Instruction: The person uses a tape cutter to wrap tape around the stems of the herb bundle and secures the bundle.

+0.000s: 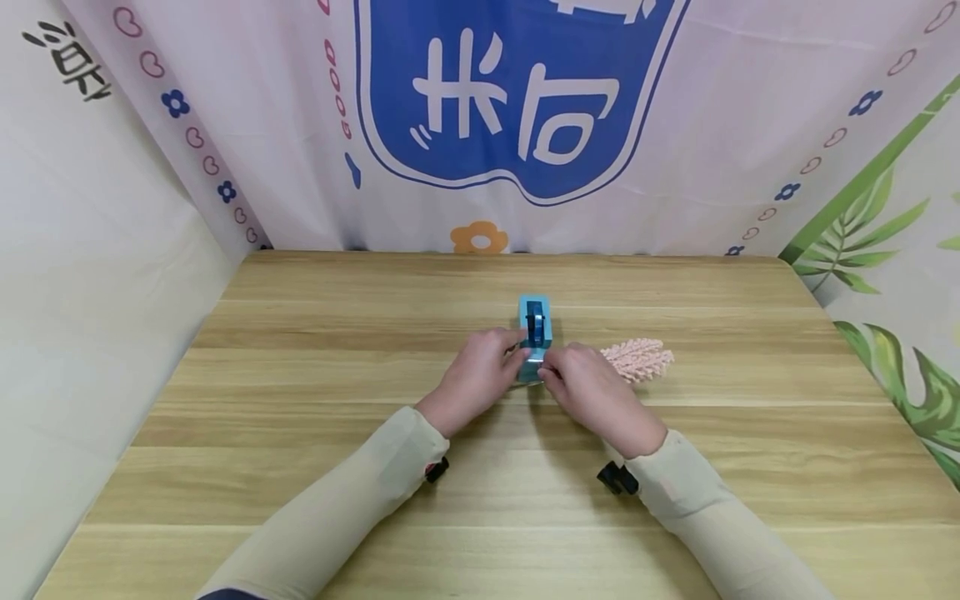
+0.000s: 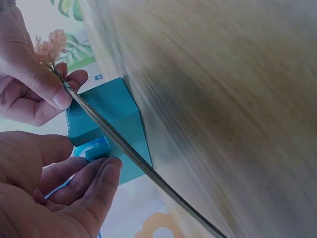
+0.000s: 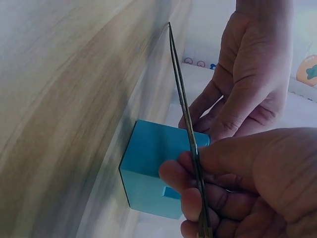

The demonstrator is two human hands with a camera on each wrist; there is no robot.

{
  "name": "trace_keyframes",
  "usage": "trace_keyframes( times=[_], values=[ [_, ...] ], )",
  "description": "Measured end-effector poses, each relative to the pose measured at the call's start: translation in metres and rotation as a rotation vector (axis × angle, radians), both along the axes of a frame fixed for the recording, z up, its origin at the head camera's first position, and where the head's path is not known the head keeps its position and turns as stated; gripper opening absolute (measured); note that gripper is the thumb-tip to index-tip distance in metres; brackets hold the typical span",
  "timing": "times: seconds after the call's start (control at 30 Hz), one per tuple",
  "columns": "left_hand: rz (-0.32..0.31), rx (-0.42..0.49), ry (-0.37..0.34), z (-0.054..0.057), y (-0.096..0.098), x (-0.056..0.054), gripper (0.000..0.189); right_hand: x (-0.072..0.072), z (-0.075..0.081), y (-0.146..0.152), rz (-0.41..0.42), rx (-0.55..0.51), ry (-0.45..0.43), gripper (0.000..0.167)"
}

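A blue tape dispenser with a roll in its top stands on the wooden table in the head view. My left hand is at its left side, thumb and fingers gripping it near the roll. With thumb and fingertips, my right hand pinches the thin stems of a pink flower sprig right in front of the dispenser. A small pale band shows on the stems by the right thumb. In the right wrist view the stems cross in front of the dispenser.
The wooden table spreads out around both hands. A printed curtain hangs along its back edge, with a pale cloth at the left and a leaf-patterned cloth at the right.
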State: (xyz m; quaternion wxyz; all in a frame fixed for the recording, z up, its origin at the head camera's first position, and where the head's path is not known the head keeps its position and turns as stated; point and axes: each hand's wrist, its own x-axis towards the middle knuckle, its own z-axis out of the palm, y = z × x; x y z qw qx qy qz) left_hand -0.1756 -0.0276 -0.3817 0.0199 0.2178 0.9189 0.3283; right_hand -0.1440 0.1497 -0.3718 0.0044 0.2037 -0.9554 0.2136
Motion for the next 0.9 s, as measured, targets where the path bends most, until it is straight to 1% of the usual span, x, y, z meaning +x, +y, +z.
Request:
trace_keyframes(
  times=[0.27, 0.57, 0.9],
  values=[
    [0.001, -0.005, 0.010, 0.0000, -0.0005, 0.0004, 0.036, -0.0006, 0.0008, -0.0004, 0.008, 0.002, -0.006, 0.028],
    [0.006, -0.003, -0.015, 0.0000, 0.0002, -0.0005, 0.037, -0.0004, 0.0007, -0.0003, 0.010, -0.003, -0.001, 0.026],
    [-0.002, 0.001, -0.022, 0.0008, -0.0005, 0.0000, 0.037, 0.0004, 0.0013, -0.0002, 0.014, 0.006, -0.001, 0.025]
  ],
)
